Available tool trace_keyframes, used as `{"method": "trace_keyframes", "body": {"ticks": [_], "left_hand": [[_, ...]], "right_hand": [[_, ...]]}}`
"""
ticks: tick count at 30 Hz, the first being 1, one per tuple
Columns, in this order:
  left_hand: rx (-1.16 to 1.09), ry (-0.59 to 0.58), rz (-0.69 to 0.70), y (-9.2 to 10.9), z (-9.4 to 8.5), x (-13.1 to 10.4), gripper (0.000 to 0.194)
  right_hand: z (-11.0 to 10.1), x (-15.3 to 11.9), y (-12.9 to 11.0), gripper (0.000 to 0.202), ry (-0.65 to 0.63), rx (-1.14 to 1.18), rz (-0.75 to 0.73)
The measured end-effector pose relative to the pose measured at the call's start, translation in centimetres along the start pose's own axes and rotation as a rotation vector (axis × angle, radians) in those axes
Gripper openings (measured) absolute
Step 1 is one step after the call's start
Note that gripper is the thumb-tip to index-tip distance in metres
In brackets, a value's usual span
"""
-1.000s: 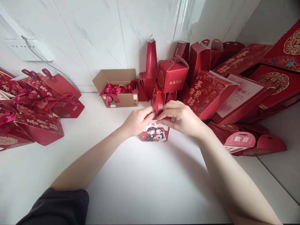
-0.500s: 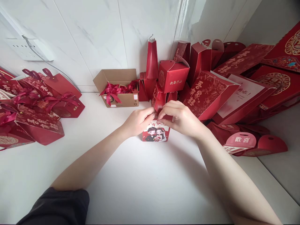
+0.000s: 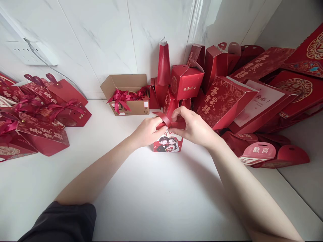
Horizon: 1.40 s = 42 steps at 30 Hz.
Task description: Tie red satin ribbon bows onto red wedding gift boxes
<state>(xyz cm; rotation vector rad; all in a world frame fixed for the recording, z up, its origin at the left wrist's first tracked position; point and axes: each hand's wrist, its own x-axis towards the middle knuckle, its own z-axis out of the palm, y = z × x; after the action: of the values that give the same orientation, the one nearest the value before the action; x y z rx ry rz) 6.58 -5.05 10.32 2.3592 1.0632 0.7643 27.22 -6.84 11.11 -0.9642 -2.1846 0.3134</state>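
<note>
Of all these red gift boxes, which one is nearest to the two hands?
The box with the cartoon couple on its front, between the left hand and right hand; no other box clearly shows such a picture.

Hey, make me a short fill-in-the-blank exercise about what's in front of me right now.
1. The small box between the left hand and right hand shows ____ cartoon figures.
2. The open cardboard box holds shiny red ____.
3. The tabletop is ____ in colour.
4. The wall socket is on the ____ side of the picture.

Missing words: two; ribbons; white; left.
</note>
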Motion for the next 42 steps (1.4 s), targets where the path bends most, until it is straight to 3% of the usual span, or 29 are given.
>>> {"method": "trace_keyframes", "body": {"ticks": [6,11,20,35,42], "left_hand": [[-0.013,0.0,-0.004,0.0,0.0,0.0,0.012],[-0.055,-0.025,0.022,0.2,-0.1,-0.2,0.007],[-0.123,-0.076,0.049,0.3,-0.3,0.0,0.007],[-0.098,-0.022,0.034,0.2,-0.1,-0.1,0.004],[-0.09,0.021,0.026,-0.2,0.1,0.0,0.021]], "right_hand": [[-0.3,0.0,0.3,0.014,-0.007,0.05,-0.061],[0.0,0.1,0.3,0.013,0.004,0.12,-0.121],[0.0,0.0,0.9,0.003,0.04,0.004,-0.193],[0.8,0.2,0.7,0.003,0.083,0.16,-0.073],[1.6,0.2,1.0,0.005,0.13,0.236,-0.001]]}}
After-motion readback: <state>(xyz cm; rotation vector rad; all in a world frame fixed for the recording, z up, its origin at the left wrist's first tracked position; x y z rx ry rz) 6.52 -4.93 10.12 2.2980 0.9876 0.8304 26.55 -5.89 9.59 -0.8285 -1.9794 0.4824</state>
